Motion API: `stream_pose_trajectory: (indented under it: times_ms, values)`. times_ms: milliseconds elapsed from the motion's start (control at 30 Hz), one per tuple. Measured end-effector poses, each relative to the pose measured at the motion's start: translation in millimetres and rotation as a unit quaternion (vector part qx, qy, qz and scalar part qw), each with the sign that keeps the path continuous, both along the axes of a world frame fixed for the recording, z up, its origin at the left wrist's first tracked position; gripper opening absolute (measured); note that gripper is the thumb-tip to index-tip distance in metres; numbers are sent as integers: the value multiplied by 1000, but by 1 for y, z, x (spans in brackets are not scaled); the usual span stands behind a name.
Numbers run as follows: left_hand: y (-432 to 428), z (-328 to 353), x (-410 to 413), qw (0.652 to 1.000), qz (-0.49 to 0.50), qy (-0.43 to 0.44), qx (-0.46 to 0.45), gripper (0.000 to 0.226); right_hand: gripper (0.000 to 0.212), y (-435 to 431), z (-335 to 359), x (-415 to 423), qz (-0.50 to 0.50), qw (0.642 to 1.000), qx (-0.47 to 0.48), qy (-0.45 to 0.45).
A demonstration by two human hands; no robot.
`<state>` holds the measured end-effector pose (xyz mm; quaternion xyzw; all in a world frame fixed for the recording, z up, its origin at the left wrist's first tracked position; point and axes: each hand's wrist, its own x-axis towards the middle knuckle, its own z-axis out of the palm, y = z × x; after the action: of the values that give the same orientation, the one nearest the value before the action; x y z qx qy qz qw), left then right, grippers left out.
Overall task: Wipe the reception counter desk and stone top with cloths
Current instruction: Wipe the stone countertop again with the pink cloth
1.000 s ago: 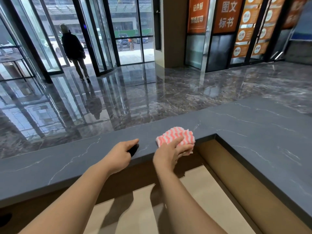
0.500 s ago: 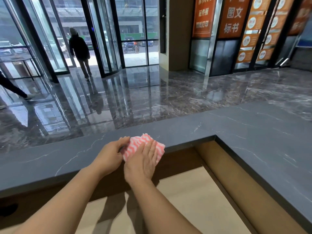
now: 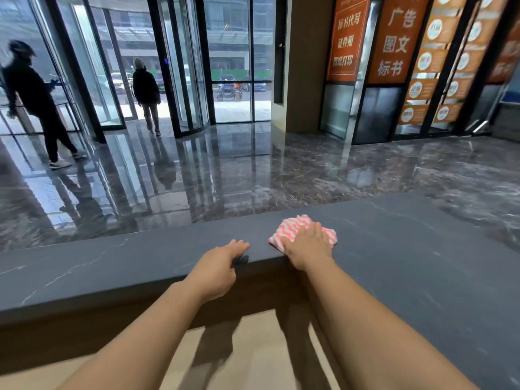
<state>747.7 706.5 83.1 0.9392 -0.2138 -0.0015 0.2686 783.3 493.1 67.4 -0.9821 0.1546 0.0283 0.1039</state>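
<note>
Wiping is judged under way: the grip of the left hand [image 3: 216, 273] is curled over a dark object [image 3: 241, 259] at the near edge of the stone top [image 3: 112, 266], while the pink-striped cloth [image 3: 292, 225] is pressed flat on that top under the open right hand [image 3: 308, 247]. Which stretches are done cannot be told; a beige desk [image 3: 259, 339] lies below, a polished lobby floor [image 3: 309, 170] beyond.

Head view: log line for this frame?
phase: wipe | right hand: flat, presses striped cloth on stone top | left hand: holds dark item at top's near edge
</note>
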Motion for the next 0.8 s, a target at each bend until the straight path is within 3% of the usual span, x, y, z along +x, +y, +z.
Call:
stream_pose_trajectory:
  times_ms: [233, 433, 567, 800]
  values:
    - [-96, 1, -5, 1000, -15, -11, 11, 73, 69, -119, 5, 3, 10, 998, -37, 49]
    - [-154, -3, -9, 999, 8, -29, 14, 69, 60, -120, 5, 6, 131, 988, -41, 66]
    - [-174, -7, -20, 998, 56, -26, -33, 61, 67, -95, -4, 7, 237, 969, -31, 60]
    - [-181, -2, -33, 995, 95, -17, 25, 67, 62, -131, 2, 9, 254, 964, -30, 75]
